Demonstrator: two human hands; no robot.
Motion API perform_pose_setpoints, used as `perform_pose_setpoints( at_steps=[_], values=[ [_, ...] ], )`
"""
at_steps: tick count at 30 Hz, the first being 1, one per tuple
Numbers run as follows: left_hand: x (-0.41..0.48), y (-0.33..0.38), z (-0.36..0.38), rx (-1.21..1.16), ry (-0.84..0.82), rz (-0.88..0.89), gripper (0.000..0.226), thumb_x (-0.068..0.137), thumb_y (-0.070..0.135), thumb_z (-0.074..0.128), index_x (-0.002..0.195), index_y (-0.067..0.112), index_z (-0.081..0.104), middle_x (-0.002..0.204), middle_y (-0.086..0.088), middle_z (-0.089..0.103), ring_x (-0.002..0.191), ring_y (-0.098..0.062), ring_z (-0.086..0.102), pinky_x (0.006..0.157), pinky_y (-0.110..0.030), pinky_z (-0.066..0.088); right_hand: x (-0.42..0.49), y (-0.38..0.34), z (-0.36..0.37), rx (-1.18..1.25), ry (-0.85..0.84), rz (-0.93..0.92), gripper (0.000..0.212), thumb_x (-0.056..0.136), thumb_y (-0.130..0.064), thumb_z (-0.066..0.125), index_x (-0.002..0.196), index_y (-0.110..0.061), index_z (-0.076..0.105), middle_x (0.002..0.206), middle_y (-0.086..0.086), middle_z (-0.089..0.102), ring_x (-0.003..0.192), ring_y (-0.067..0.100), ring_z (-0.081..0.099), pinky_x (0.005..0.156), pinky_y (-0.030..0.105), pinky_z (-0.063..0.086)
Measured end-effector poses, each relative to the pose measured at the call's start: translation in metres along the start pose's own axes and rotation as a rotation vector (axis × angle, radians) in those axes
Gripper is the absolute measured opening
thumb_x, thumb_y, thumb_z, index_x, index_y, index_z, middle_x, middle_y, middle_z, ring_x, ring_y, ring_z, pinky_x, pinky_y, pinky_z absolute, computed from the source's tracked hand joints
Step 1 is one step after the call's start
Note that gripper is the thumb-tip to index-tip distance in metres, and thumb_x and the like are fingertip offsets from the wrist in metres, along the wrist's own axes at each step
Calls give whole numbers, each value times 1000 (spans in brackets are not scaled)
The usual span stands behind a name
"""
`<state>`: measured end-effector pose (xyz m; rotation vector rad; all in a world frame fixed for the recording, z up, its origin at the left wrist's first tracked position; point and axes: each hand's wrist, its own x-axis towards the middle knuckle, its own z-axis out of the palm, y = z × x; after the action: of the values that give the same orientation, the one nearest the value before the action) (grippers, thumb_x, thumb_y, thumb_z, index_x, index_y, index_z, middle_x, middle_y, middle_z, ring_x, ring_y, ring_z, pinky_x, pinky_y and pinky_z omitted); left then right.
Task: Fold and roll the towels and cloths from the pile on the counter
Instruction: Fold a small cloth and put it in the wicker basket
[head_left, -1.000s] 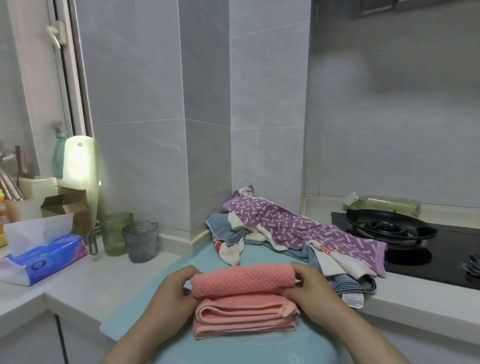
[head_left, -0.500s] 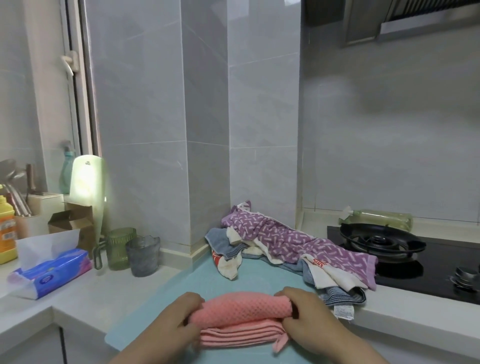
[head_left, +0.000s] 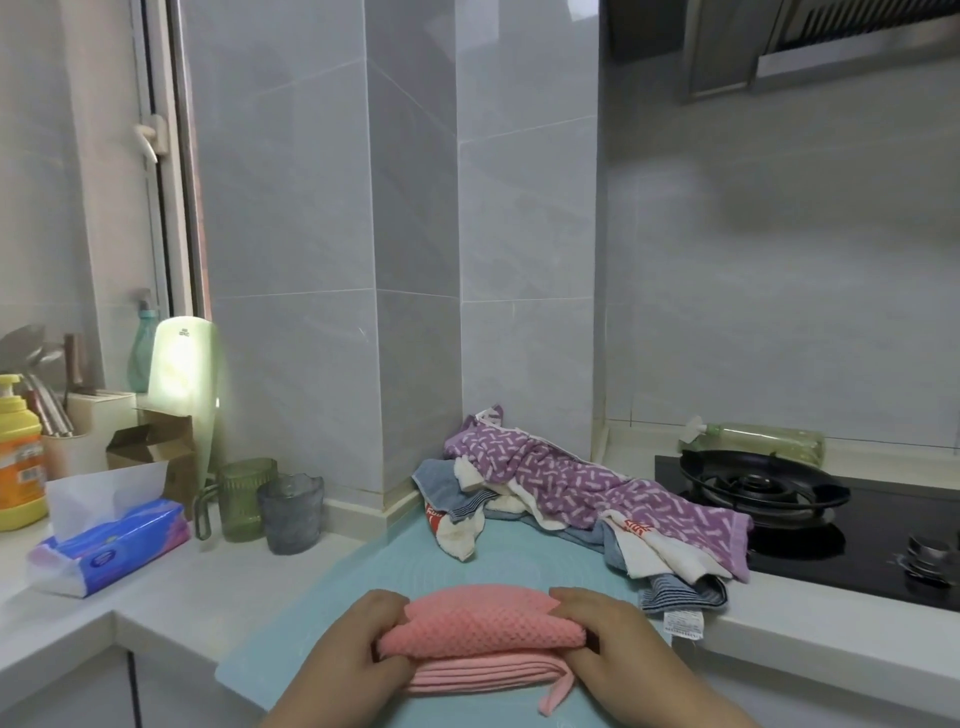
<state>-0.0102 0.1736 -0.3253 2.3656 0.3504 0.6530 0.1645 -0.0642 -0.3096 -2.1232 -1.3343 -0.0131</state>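
here both hands, left (head_left: 358, 644) and right (head_left: 613, 644), grip the half-rolled pink towel (head_left: 480, 626) ends.

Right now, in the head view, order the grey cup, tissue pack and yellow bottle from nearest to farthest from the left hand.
From the left hand:
1. Grey cup, beyond it, slightly left.
2. Tissue pack, farther left.
3. Yellow bottle, at the far left edge.
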Motion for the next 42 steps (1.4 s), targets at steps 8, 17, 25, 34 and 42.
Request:
perform_pose_setpoints(
  at_steps=[8,17,25,34,42],
  values=[
    [16,31,-3,451,-3,-39,65,74,77,35,67,15,50,82,6,54,82,-7,51,72,-29,43,-6,-3,-2,15,-70,50,16,95,-49,49,89,-57,61,140,-26,40,130,-8,38,108,14,27],
    [32,64,12,592,-268,-145,34,91,38,33,118,26,49,134,0,53,118,-20,49,92,-37,39,41,-52,1,-239,-33,144,33,100,-42,30,100,-23,57,113,1,59,111,23,55,88,36,40],
    [14,45,9,417,-288,-160,58,100,55,17,154,35,12,161,14,14,147,-5,13,118,-27,11,27,-34,12,-171,-170,152,69,92,-60,4,145,-29,35,146,-4,40,136,15,33,112,34,28],
    [16,39,12,506,-320,-106,79,85,70,2,155,31,5,162,9,12,147,-11,14,119,-31,16,26,-25,24,-190,-165,210,90,76,-73,-9,154,-34,13,161,-5,15,146,17,18,118,37,16],
    [7,31,19,256,-175,-185,93,84,74,38,155,26,-1,163,5,4,149,-12,8,120,-31,12,20,-23,29,49,-18,365,91,87,-65,49,156,-26,2,160,0,18,146,20,23,117,36,25]
  ],
)
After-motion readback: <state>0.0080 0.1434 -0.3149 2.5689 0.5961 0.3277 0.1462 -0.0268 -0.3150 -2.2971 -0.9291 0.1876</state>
